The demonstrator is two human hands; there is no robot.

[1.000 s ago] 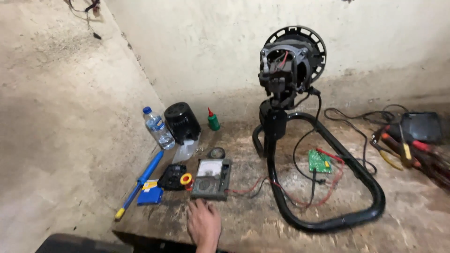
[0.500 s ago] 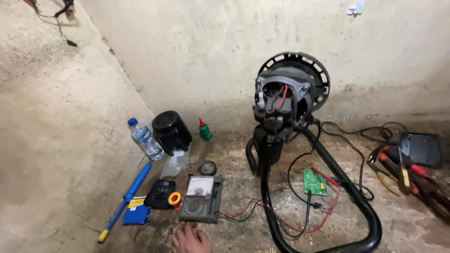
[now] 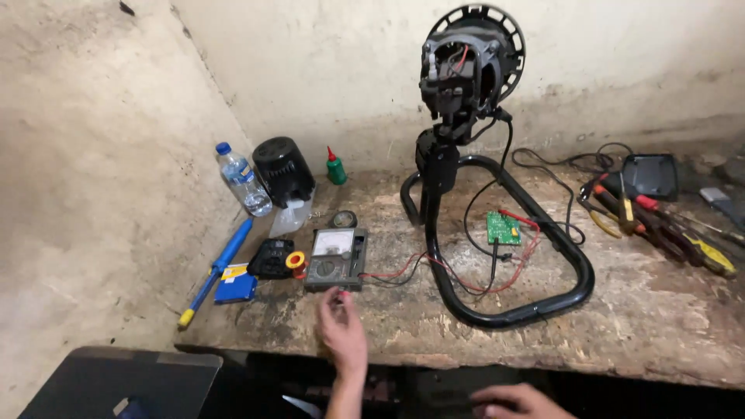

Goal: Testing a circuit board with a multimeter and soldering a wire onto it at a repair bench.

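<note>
While your left hand [image 3: 341, 332] rests on the counter [image 3: 636, 326], its grip is loose and holds nothing. Its fingertips sit just below the grey meter [image 3: 335, 259], almost touching it. Red and black wires [image 3: 403, 273] run off to the right of that grip. Your right hand [image 3: 518, 402] is low by the counter's edge, and you cannot tell its grip.

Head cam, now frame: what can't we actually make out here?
- Right hand: cut off by the bottom edge; what it touches is unclear.
- Left hand: fingertips blurred near the multimeter; contact unclear.
- Multimeter dial: too small to read.
- Tools: cut off by the right edge.
</note>
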